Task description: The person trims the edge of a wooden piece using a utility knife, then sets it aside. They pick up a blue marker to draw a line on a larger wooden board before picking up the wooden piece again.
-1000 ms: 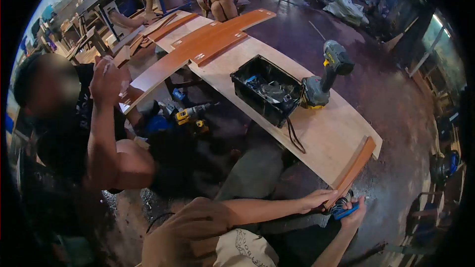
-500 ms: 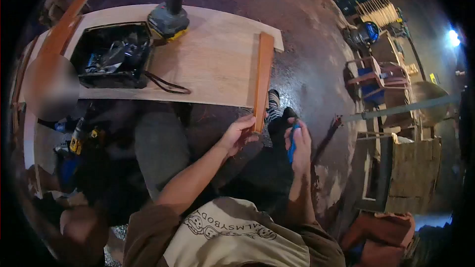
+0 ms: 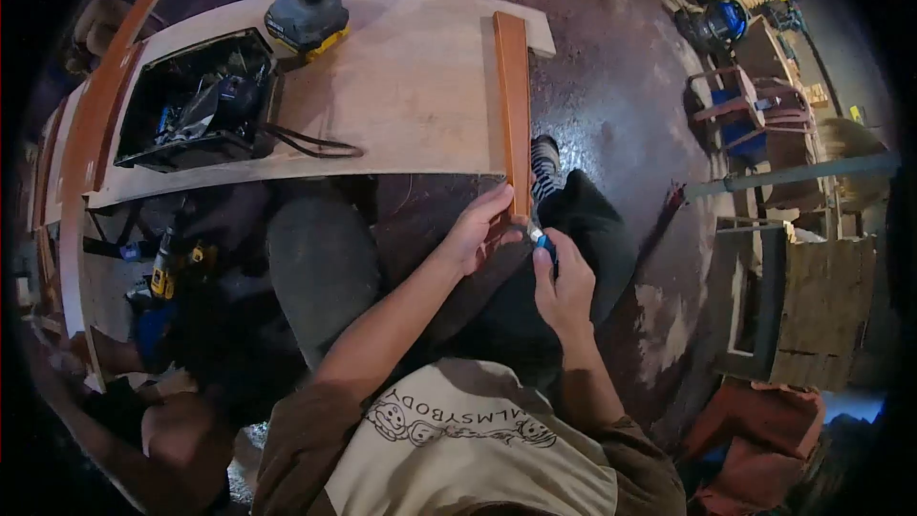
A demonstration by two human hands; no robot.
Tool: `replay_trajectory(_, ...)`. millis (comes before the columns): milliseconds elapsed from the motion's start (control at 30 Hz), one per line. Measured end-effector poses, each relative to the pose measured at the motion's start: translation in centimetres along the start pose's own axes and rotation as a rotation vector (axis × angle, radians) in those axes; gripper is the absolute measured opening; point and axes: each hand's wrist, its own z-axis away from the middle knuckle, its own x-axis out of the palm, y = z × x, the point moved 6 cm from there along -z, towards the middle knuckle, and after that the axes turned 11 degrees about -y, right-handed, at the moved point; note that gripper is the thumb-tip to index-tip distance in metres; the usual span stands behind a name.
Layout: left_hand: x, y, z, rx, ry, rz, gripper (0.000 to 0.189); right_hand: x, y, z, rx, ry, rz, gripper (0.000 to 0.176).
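My left hand [image 3: 476,231] is closed around the near end of a reddish-brown wooden strip [image 3: 513,105]. The strip's far part lies across the right end of a pale plywood board [image 3: 411,96]. In my right hand [image 3: 568,285] is a blue utility knife [image 3: 543,242], its metal tip right at the strip's near end, close to my left fingers. Most of the knife's handle is hidden in my grip.
A black box [image 3: 196,155] of small hardware and a cordless drill [image 3: 306,17] stand on the board. Another drill [image 3: 164,268] lies below, left. A person [image 3: 181,420] sits at lower left. Long brown wood [image 3: 100,115] crosses the board's left end. Chairs [image 3: 740,105] stand right.
My right hand has moved left and up, bringing the knife from beside the strip to its near end. My left hand still holds the strip. The view has shifted slightly.
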Motion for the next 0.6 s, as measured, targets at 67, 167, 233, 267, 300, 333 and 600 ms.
replay_trajectory(67,-0.8,-0.8,-0.3,0.013,-0.063,0.049,0.044,-0.2,-0.3,0.1,-0.057,0.027,0.033,0.026)
replay_trajectory(167,-1.2,-1.3,-0.4,0.016,-0.116,0.093,0.045,-0.4,-0.4,0.4,-0.039,0.033,0.047,0.025)
replay_trajectory(233,-0.8,-1.2,-0.2,0.037,-0.154,0.035,0.046,-0.5,-0.4,0.3,-0.028,0.043,0.047,0.024)
replay_trajectory(267,-0.9,-1.5,-0.2,0.03,-0.152,0.032,0.046,-0.6,-0.5,0.3,-0.044,0.05,0.055,0.024)
replay_trajectory(300,-1.1,-1.7,-0.2,0.014,-0.149,0.024,0.047,-0.6,-0.6,0.3,-0.062,0.055,0.063,0.023)
replay_trajectory(333,-1.2,-2.0,-0.2,0.002,-0.145,0.016,0.048,-0.7,-0.6,0.2,-0.059,0.056,0.06,0.023)
replay_trajectory(600,-1.3,-2.5,-0.3,-0.006,-0.145,-0.012,0.047,-0.8,-0.9,-0.4,-0.099,0.059,0.11,0.022)
